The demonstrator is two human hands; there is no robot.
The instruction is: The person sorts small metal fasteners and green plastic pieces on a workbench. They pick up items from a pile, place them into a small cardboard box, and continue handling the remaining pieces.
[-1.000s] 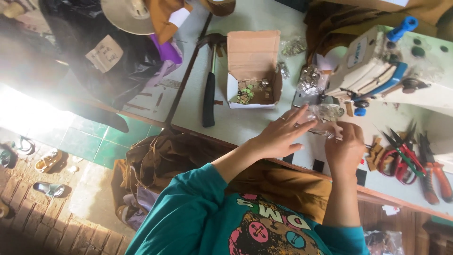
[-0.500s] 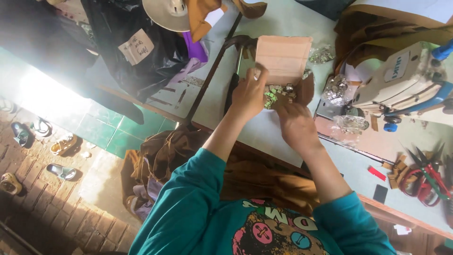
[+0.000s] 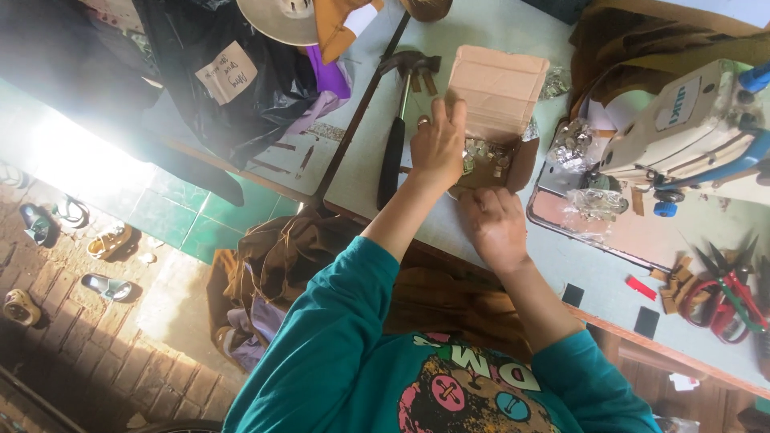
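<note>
A small open cardboard box (image 3: 499, 88) holding several small shiny metal parts (image 3: 481, 152) lies on the pale green worktable (image 3: 489, 32). My left hand (image 3: 437, 144) rests against the box's left side, fingers pointing away from me and gripping its edge. My right hand (image 3: 493, 224) sits at the box's near edge, back towards the camera and fingers curled under. What those fingers hold is hidden.
A hammer (image 3: 395, 136) lies just left of the box. A white sewing machine (image 3: 690, 128) stands at the right, with clear bags of metal bits (image 3: 573, 148) beside it. Red-handled pliers and scissors (image 3: 726, 293) lie at the far right. Brown cloth (image 3: 321, 256) hangs off the table's near edge.
Both hands moved left from the clear bag by the sewing machine to the cardboard box. They have now settled at its left side and near edge.
</note>
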